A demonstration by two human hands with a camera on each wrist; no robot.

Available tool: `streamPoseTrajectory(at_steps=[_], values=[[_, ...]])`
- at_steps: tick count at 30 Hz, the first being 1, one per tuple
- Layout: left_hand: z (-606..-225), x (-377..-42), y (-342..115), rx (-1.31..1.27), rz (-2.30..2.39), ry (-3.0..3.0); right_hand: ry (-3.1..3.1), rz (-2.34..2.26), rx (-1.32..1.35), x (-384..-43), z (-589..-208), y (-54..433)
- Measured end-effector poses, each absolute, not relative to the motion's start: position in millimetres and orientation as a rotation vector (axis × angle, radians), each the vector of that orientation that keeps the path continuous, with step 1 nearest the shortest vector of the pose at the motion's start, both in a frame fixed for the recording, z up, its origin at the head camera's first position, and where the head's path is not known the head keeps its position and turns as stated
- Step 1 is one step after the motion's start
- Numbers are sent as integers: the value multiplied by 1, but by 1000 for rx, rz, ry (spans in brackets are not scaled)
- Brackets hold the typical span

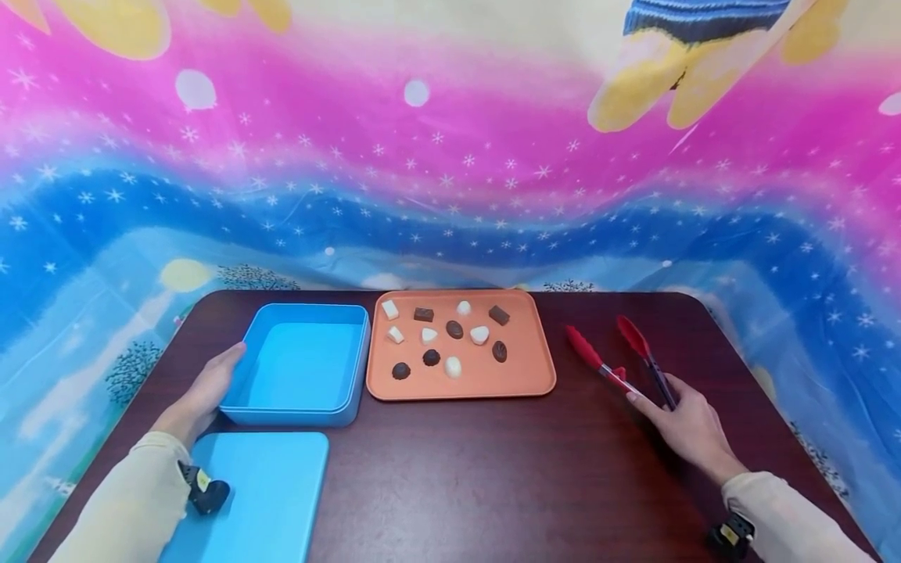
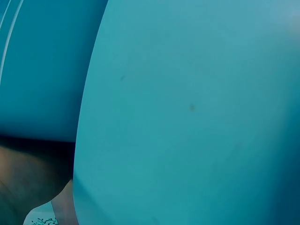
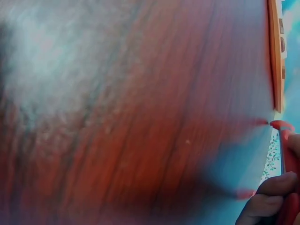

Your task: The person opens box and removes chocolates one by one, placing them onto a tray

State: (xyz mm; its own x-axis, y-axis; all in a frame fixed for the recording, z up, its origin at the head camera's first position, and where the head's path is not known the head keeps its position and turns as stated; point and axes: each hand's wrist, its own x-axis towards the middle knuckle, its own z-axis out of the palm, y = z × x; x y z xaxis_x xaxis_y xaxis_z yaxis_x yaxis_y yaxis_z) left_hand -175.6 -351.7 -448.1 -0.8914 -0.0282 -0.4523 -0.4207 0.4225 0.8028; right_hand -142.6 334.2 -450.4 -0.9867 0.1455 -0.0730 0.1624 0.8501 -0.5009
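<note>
At the left stands an uncovered blue box (image 1: 303, 410), with my left hand (image 1: 207, 387) against its left wall and a fingertip at the rim. Most of that hand's fingers are hidden. My right hand (image 1: 693, 426) holds red-tipped tongs (image 1: 591, 356) over the right of the table, their two arms spread with nothing between. In the right wrist view, curled fingers (image 3: 274, 194) wrap the tongs' handle. Between the hands lies an orange tray (image 1: 503, 383) of small chocolates, several white ones (image 1: 453, 367) and several brown ones (image 1: 454, 329).
A blue lid (image 1: 267, 500) lies flat in front of the box, partly under my left forearm. The dark wooden table (image 1: 493, 485) carries everything. A printed cloth (image 1: 450, 180) hangs behind its far edge and along the sides.
</note>
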Motion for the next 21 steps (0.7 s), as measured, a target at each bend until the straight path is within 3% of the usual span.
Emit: streamPoseTrajectory(at_steps=[21], values=[[-450, -176, -352, -336, 1471, 2311, 2896, -516, 167, -152, -436, 336]])
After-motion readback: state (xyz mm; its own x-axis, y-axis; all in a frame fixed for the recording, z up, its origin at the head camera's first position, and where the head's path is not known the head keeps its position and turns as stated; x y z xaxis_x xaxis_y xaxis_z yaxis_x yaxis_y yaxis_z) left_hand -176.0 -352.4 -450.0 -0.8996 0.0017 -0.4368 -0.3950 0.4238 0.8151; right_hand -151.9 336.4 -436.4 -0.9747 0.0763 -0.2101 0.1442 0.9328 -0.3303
